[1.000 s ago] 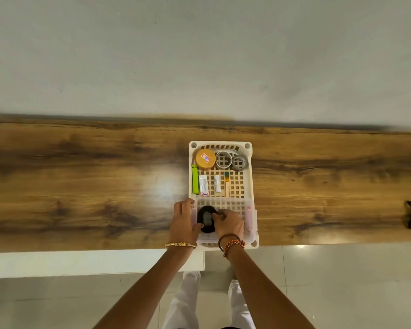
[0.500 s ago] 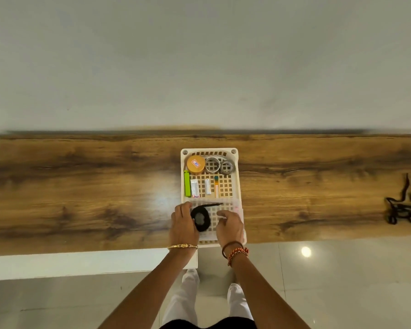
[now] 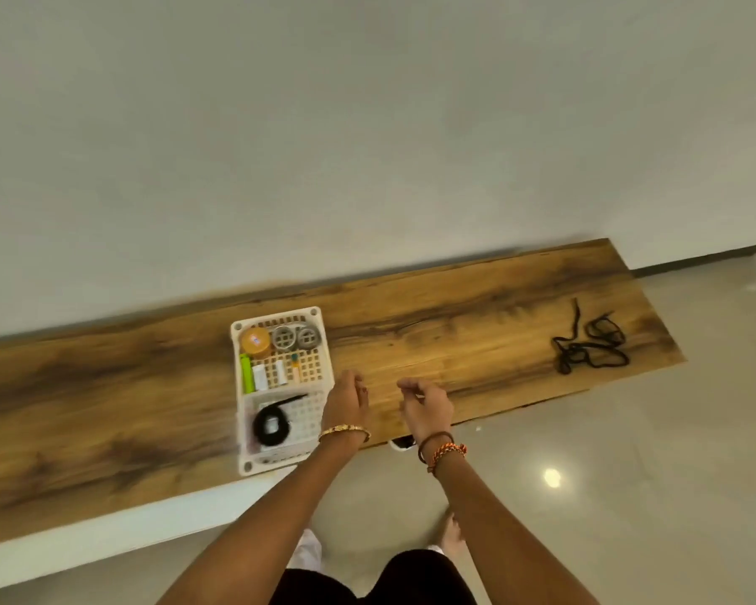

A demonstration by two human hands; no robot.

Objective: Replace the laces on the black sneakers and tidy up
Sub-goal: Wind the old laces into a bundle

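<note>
A plain pale grey-white wall (image 3: 367, 124) fills the upper part of the head view. Against its foot runs a long wooden tabletop (image 3: 105, 386) with dark, streaky grain and a glossy sheen, its front edge faced in white (image 3: 105, 534). At the far right the wall meets a dark skirting strip (image 3: 695, 260). The floor (image 3: 629, 495) is smooth, shiny grey-beige tile, and a small bright spot of reflected light (image 3: 551, 477) shows on it just beyond the tabletop's front edge.
</note>
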